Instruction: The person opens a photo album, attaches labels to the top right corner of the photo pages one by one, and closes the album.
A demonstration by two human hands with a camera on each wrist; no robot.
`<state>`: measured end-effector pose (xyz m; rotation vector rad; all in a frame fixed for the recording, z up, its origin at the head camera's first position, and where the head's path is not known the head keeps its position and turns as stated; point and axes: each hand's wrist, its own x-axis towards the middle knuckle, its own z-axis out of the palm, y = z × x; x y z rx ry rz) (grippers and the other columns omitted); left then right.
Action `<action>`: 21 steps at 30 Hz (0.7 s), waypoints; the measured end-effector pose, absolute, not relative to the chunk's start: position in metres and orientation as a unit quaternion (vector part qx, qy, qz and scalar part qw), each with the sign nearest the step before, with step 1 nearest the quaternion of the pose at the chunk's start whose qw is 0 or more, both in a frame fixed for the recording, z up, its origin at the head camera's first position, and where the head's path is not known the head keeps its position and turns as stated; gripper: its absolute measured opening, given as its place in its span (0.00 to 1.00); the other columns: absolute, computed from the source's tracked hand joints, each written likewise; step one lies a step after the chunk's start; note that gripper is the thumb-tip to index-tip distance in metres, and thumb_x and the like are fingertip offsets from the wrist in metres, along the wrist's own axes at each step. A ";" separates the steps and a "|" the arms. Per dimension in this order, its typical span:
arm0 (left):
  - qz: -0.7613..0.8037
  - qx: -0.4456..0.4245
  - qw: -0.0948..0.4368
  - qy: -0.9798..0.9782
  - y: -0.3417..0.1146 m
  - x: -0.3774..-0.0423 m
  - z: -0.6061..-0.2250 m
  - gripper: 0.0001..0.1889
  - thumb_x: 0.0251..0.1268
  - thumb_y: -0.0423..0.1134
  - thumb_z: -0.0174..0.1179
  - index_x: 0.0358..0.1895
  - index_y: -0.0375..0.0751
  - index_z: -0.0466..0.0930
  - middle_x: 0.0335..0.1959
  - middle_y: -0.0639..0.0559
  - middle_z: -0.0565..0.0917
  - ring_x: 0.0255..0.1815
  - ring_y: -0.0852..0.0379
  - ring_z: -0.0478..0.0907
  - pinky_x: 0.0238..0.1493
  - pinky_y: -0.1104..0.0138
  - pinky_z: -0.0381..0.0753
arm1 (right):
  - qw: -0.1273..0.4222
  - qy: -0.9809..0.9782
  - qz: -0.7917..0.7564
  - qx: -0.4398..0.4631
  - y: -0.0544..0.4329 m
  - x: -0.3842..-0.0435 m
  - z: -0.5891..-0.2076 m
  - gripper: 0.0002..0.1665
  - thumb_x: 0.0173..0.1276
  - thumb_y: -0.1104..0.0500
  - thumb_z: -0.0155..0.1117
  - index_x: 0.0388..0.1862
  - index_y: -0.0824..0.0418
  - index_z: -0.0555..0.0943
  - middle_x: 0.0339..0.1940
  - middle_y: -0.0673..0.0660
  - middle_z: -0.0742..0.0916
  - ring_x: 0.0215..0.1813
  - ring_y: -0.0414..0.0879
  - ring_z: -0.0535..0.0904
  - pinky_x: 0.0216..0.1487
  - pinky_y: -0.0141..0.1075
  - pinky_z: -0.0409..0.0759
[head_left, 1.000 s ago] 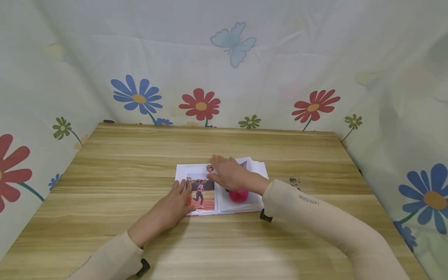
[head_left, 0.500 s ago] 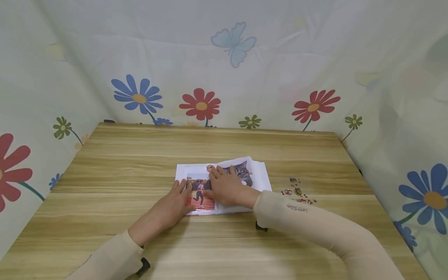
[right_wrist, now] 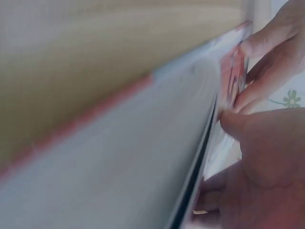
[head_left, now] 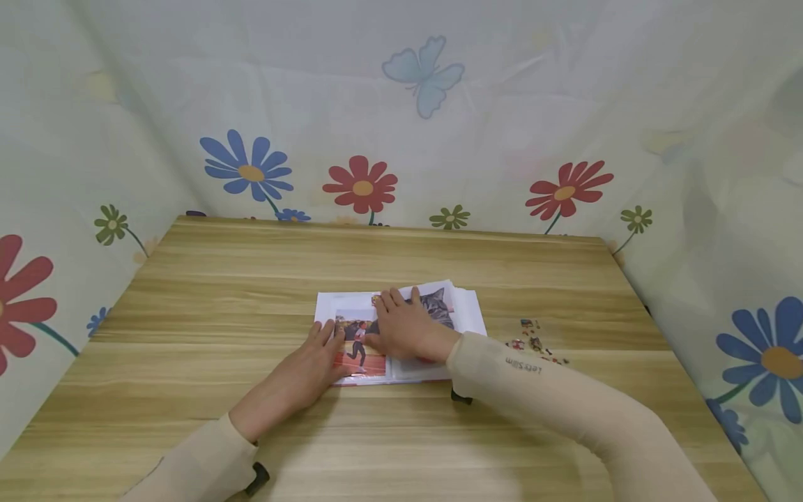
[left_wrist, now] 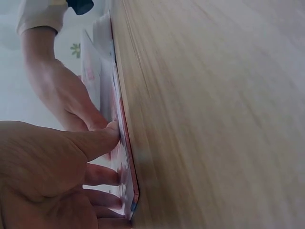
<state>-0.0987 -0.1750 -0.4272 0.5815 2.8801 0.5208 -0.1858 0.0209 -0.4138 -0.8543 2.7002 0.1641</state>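
A photo album (head_left: 327, 302) lies spread on the table, with a runner photo (head_left: 371, 367) on its left page. A cat photo (head_left: 436, 305) shows on the raised, slightly slanted right page, partly hidden by a hand. My left hand (head_left: 307, 366) rests its fingers on the left page's outer edge; in the left wrist view its thumb (left_wrist: 107, 136) touches the album's near edge. With fingers extended, my right hand (head_left: 404, 329) presses on the right page close to the spine. The right wrist view shows loose pages (right_wrist: 119, 143) standing apart under that palm.
To the album's right lies a clear sheet of small colourful stickers (head_left: 534, 343). One small sticker (head_left: 376, 300) is near the spine's top, partly behind the right fingers. The wooden table (head_left: 251, 279) meets a flowered curtain (head_left: 489, 160) at the back.
My right hand has come down and toward me along the right page, near the spine, uncovering the cat's face and covering the red ball in that photo. The left hand stays put.
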 end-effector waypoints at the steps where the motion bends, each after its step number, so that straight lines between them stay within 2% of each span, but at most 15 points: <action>1: 0.172 0.195 0.077 0.963 -0.175 -0.099 -0.427 0.32 0.76 0.41 0.62 0.71 0.19 0.67 0.75 0.18 0.59 0.76 0.21 0.55 0.72 0.39 0.64 | 0.153 0.940 0.061 -0.299 0.021 -0.188 -0.413 0.52 0.79 0.29 0.43 0.85 0.64 0.53 0.85 0.64 0.55 0.85 0.58 0.46 0.79 0.64 0.43; 10: 0.174 0.188 0.094 0.962 -0.174 -0.097 -0.424 0.33 0.77 0.43 0.61 0.73 0.21 0.65 0.76 0.21 0.57 0.77 0.22 0.52 0.72 0.39 0.63 | 0.187 0.935 0.069 -0.292 0.023 -0.205 -0.404 0.60 0.72 0.24 0.50 0.85 0.64 0.52 0.85 0.61 0.57 0.85 0.56 0.49 0.79 0.64 0.45; 16: 0.172 0.187 0.093 0.963 -0.174 -0.098 -0.423 0.34 0.77 0.43 0.60 0.73 0.20 0.64 0.76 0.20 0.57 0.77 0.22 0.52 0.72 0.39 0.62 | 0.184 0.935 0.025 -0.301 0.029 -0.215 -0.404 0.53 0.76 0.30 0.54 0.83 0.64 0.56 0.84 0.61 0.61 0.84 0.55 0.52 0.79 0.65 0.49; 21: 0.174 0.184 0.097 0.962 -0.175 -0.098 -0.423 0.34 0.77 0.44 0.60 0.73 0.20 0.64 0.77 0.20 0.56 0.77 0.22 0.52 0.72 0.39 0.61 | 0.165 0.936 0.005 -0.311 0.034 -0.212 -0.399 0.49 0.79 0.34 0.52 0.84 0.64 0.56 0.84 0.61 0.60 0.84 0.55 0.51 0.79 0.62 0.50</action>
